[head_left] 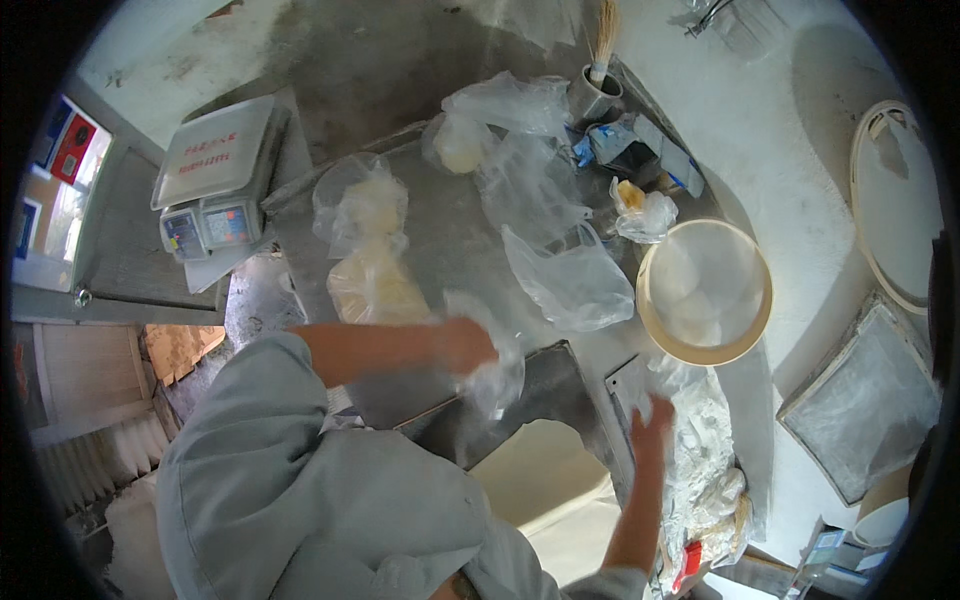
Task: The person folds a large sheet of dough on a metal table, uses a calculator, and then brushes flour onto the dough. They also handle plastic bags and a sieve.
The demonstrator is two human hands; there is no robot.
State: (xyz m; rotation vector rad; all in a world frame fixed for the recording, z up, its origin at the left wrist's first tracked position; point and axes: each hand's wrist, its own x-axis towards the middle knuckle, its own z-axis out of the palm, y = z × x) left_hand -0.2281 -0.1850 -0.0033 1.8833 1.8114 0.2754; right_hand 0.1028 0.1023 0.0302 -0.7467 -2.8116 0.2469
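My left hand (466,346), blurred by motion, is closed on a clear plastic bag (497,382) above the grey work surface (440,235). Just beyond that hand lies a pale yellow dough piece (375,290) under plastic. Another bagged dough piece (370,212) lies farther off. At the right, my right hand (652,425) has its thumb and finger apart, beside a flat metal blade (625,382) with a small hole in its corner. White flour (698,430) lies in plastic to the right of this hand. The fingertips are slightly smeared.
A round wooden-rimmed sieve (765,300) stands beyond the flour. Crumpled clear bags (570,285) cover the middle. Digital scales (215,175) stand at the far left. A metal cup (594,98) holds a brush (606,40). A red-handled thing (688,562) lies near my right forearm.
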